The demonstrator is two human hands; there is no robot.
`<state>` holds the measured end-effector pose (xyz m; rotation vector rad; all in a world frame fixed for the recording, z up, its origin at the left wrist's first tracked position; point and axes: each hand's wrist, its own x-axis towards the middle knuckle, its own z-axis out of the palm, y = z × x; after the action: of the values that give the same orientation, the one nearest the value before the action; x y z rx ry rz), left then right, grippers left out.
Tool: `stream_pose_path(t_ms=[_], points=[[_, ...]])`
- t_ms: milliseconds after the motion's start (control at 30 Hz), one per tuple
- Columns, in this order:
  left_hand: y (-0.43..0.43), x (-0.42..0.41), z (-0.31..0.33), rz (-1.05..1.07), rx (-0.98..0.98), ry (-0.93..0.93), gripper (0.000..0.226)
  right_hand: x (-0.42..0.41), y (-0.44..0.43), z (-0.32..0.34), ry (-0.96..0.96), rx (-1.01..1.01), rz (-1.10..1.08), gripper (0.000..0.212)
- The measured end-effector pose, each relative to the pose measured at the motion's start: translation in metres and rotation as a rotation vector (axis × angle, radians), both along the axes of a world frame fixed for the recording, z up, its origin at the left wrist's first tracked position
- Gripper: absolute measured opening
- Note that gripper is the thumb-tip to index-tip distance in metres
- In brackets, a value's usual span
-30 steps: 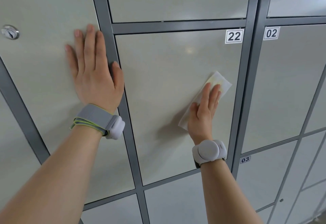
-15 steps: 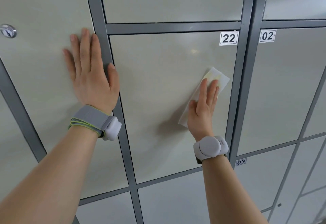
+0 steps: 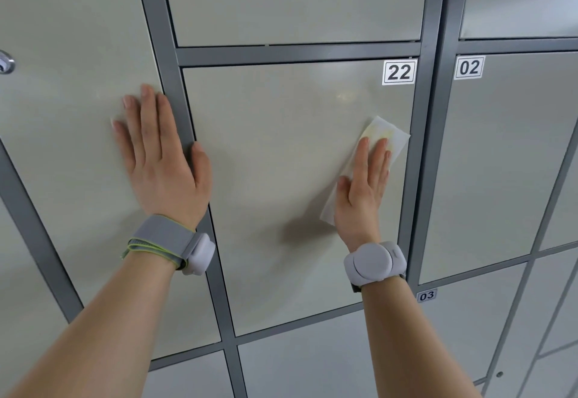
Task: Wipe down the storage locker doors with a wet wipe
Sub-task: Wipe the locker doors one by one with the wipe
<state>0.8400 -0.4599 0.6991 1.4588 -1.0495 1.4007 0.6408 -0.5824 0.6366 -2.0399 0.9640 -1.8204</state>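
Pressing wipe, R hand, beige door 22, poss. damp

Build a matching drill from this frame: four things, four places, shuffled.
Things
1. white wet wipe with yellowish stain
2. left hand
3. white square "22" label
4. round silver lock

Places
a. top right corner of the beige middle locker door
b. far left edge of the view
c. flat on the left beige door, thumb on the grey frame post
d. pressed flat under the right hand

Pairs: 1-d, 2-c, 3-a, 4-b
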Motion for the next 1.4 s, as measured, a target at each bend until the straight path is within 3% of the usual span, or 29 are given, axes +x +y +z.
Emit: stream_pose_path(t_ms=[300, 567, 867, 1133, 1400], points=[[-0.002, 0.000, -0.001, 0.034, -0.013, -0.008, 0.060, -0.009, -0.002, -0.019, -0.108, 0.139, 0.006, 0.063], [-0.003, 0.002, -0.002, 0.043, -0.024, -0.023, 0.060, -0.015, -0.012, 0.009, -0.071, 0.009, 0.029, 0.062], [-0.003, 0.000, -0.001, 0.049, -0.035, -0.012, 0.058, -0.016, -0.011, -0.023, -0.150, 0.159, -0.016, 0.064], [-0.003, 0.000, -0.001, 0.059, -0.034, -0.015, 0.059, -0.024, -0.026, 0.006, -0.112, 0.052, -0.029, 0.063], [-0.003, -0.002, -0.002, 0.057, -0.036, -0.007, 0.060, -0.021, -0.020, -0.032, -0.262, 0.217, -0.021, 0.061]])
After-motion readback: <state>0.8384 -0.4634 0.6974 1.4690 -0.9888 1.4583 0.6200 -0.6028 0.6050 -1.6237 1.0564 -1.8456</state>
